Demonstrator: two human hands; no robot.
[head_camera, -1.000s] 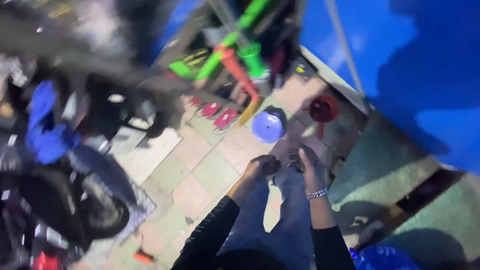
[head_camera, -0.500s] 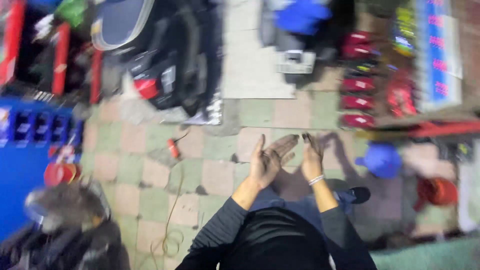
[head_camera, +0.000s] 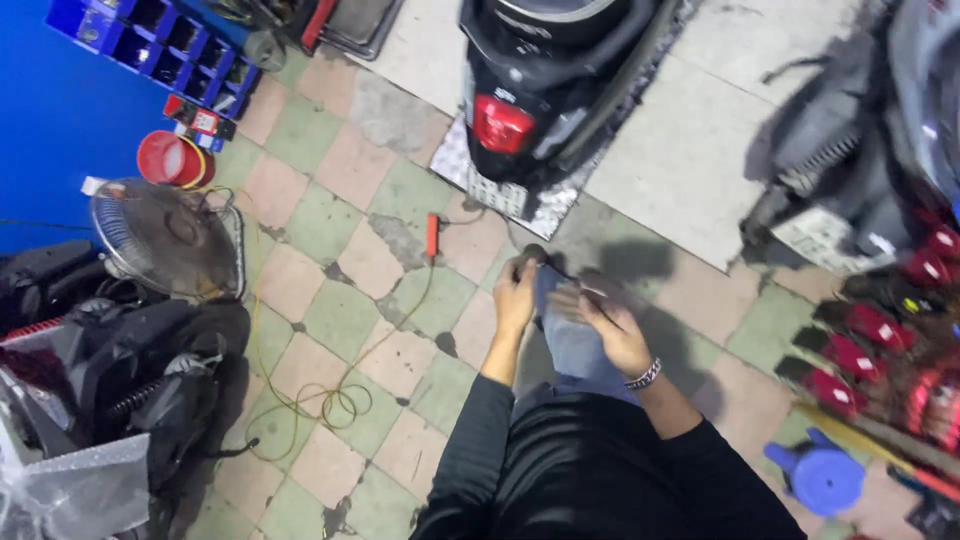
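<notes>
Just below the black scooter (head_camera: 560, 80), the left hand (head_camera: 515, 295) is gripping a small dark object (head_camera: 533, 254), too blurred to identify. The right hand (head_camera: 612, 325) is sitting beside it with blurred fingers, grip unclear.

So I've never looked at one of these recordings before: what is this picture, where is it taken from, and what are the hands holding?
There is no machine here. A camera worn on a person's head looks down at their two bare hands and a tiled floor. The left hand is closed around a small dark object; motion blur hides what it is. The right hand, with a beaded bracelet on its wrist, is blurred, fingers spread; whether it holds anything is unclear. On the floor are a black scooter with a red tail light, a standing fan, a yellow cable, a red bucket and a blue stool.
</notes>
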